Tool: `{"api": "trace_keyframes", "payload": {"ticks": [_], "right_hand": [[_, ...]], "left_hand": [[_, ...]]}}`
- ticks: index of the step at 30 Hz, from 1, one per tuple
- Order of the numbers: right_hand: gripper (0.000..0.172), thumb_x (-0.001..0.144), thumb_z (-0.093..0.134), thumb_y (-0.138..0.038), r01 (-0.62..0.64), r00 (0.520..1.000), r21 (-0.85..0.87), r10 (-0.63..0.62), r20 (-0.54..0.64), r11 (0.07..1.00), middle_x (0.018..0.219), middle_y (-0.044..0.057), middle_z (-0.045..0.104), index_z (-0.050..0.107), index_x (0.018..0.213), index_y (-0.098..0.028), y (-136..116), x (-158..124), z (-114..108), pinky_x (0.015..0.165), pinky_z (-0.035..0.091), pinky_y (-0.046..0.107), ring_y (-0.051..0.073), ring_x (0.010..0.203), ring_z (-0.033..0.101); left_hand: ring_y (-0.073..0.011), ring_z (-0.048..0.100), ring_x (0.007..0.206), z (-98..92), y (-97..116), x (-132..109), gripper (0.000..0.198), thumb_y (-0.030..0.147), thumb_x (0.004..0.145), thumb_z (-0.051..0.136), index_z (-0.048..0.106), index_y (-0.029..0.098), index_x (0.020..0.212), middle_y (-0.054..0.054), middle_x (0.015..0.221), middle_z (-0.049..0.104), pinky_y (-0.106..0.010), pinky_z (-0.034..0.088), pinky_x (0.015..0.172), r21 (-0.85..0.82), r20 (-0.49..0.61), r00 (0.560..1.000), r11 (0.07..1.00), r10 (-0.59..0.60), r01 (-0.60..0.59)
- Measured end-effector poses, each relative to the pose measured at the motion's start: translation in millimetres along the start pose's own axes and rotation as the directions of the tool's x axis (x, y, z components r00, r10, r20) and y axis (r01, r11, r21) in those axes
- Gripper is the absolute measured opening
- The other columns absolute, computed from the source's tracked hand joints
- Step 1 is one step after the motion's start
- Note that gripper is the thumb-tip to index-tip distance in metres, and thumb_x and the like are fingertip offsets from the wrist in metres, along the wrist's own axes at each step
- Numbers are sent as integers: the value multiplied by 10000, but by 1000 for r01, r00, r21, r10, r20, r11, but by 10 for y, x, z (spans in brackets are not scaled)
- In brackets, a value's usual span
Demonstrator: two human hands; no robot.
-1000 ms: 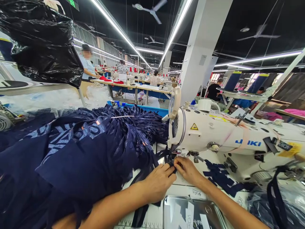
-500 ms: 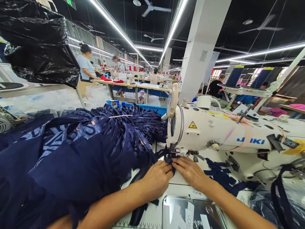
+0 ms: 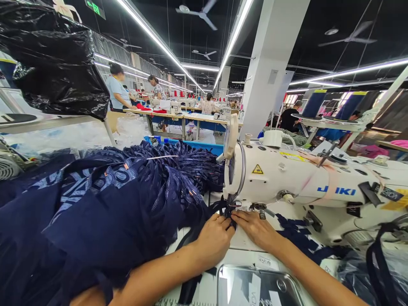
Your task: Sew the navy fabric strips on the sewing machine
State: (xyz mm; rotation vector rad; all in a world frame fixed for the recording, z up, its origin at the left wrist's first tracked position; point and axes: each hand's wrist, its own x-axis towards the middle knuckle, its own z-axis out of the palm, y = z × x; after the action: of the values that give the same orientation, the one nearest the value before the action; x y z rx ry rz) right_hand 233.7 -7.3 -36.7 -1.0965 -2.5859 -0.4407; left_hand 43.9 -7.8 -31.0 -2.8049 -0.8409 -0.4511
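At the needle of a white sewing machine [image 3: 287, 174], a dark navy strip of fabric [image 3: 228, 212] lies under the presser foot, partly covered by fingers. My left hand [image 3: 215, 238] is closed on the strip's near end with curled fingers, left of the needle. From the right, my right hand [image 3: 256, 229] reaches in, its fingers together and the tips gripping the strip's edge just below the needle. Under and between the fingertips the fabric is hidden. A large heap of navy garments [image 3: 105, 221] with light blue patterning lies left of my left forearm.
In front of the machine is a clear-lidded metal tray [image 3: 219, 282] with white labels. Navy fabric pieces [image 3: 295, 233] lie under the machine arm, near a plastic bag [image 3: 353, 272] at right. A black plastic-wrapped bundle [image 3: 60, 63] stands at upper left. People work at tables behind.
The view has shifted slightly. Both hands stay at the needle on the fabric, the left fingers a little nearer the right ones.
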Motion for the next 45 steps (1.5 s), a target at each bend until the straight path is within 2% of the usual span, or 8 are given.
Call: {"api": "trace_keyframes", "payload": {"ticks": [12, 17, 20, 24, 30, 36, 41, 45], "right_hand": [[429, 774, 356, -28, -58, 998, -120, 54, -41, 991, 1052, 116, 629, 560, 1124, -169, -32, 25, 29, 697, 509, 330, 209, 870, 592], [394, 790, 366, -45, -61, 997, -164, 53, -54, 985, 1016, 122, 639, 569, 1108, -156, -42, 41, 29, 655, 511, 319, 213, 826, 597], [375, 814, 360, -75, -102, 993, -117, 95, -68, 988, 978, 116, 646, 570, 1108, -174, -33, 49, 40, 640, 510, 324, 213, 799, 599], [316, 839, 383, -150, -129, 989, -14, 128, -67, 992, 902, 107, 648, 592, 1074, -183, -24, 47, 20, 627, 507, 327, 215, 773, 604], [265, 858, 389, -164, -56, 990, 137, 73, -122, 989, 916, 100, 610, 625, 979, -169, -130, 55, -68, 696, 500, 315, 189, 812, 574], [275, 865, 368, -148, -73, 988, 195, 98, -123, 978, 882, 102, 586, 618, 981, -146, -202, 86, -70, 726, 496, 353, 197, 819, 556], [275, 865, 390, -158, -81, 986, 381, 129, -102, 921, 948, 61, 597, 619, 1007, -213, -105, 37, -24, 781, 483, 314, 162, 879, 562], [269, 872, 394, -175, -40, 993, 322, 73, -92, 946, 962, 69, 590, 617, 1016, -216, -72, 11, -26, 772, 482, 318, 169, 880, 558]], "left_hand": [[-220, 540, 896, -58, 24, 94, 160, 106, 832, 458, 578, 106, 938, -95, 944, 635, -378, 358, 795, 31, 45, 996, 997, -75, 74], [-218, 549, 866, -11, 24, 109, 202, 92, 823, 457, 568, 94, 992, -95, 952, 640, -389, 346, 805, 26, 18, 995, 995, -100, 100], [-215, 549, 879, 25, 17, 83, 200, 90, 812, 478, 565, 118, 990, -76, 944, 646, -393, 334, 817, -19, -27, 995, 995, -98, 98], [-189, 537, 935, -13, -55, -3, 226, 60, 775, 505, 567, 156, 969, -32, 956, 646, -372, 316, 839, -145, -17, 998, 988, -59, 55], [-160, 531, 891, -178, -260, -67, 329, -21, 687, 473, 605, 162, 926, -9, 866, 636, -328, 331, 860, -291, 22, 995, 952, -96, 98], [-193, 494, 819, -240, -225, -33, 262, 69, 752, 441, 633, 145, 912, -55, 823, 553, -346, 383, 783, -190, -2, 993, 975, -114, 112], [-200, 470, 865, -198, -200, -54, 338, 24, 702, 472, 624, 165, 969, -59, 893, 530, -342, 384, 777, -172, 18, 994, 979, -110, 111], [-205, 477, 902, -187, -211, -58, 356, 14, 688, 486, 621, 175, 976, -63, 951, 542, -360, 373, 812, -176, 57, 993, 978, -105, 114]]}}
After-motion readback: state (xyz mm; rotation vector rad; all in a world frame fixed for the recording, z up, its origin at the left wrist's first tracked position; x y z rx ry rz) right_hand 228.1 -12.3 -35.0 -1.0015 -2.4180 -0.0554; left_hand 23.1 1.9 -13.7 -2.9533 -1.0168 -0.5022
